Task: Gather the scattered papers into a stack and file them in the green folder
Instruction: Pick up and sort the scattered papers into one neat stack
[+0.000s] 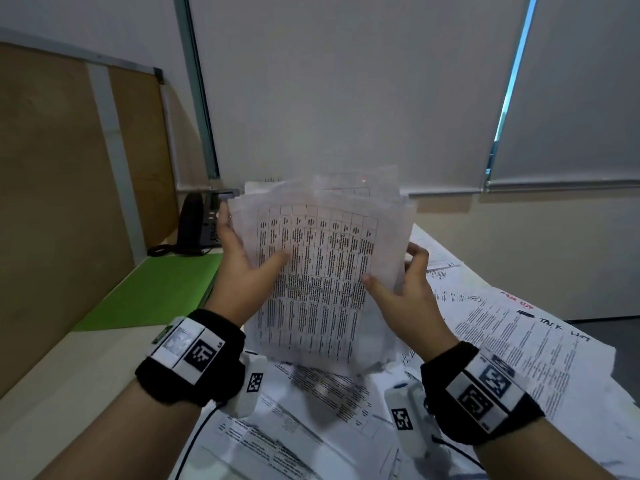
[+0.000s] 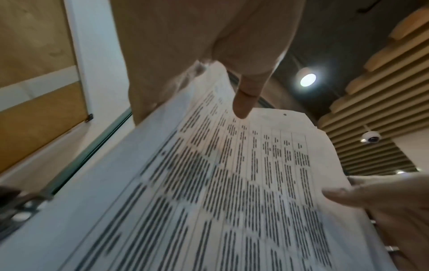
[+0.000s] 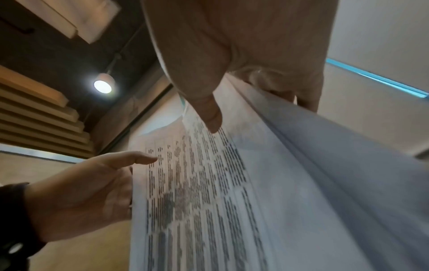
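Left hand [image 1: 242, 268] and right hand [image 1: 403, 289] are gripping the upright stack of papers [image 1: 318, 271] by its side edges; light, floppy, sheets sliding, so pinching both sides firmly seems best.

Printed paper stack [image 1: 318, 271] stands upright; green folder [image 1: 156, 292] lies flat.

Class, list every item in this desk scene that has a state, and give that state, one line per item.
paper stack: held upright above the desk, edges uneven
left hand: grips the stack's left edge
right hand: grips the stack's right edge
loose papers: scattered flat on the desk
green folder: closed, flat on the desk, left of the stack
desk phone: handset on its cradle
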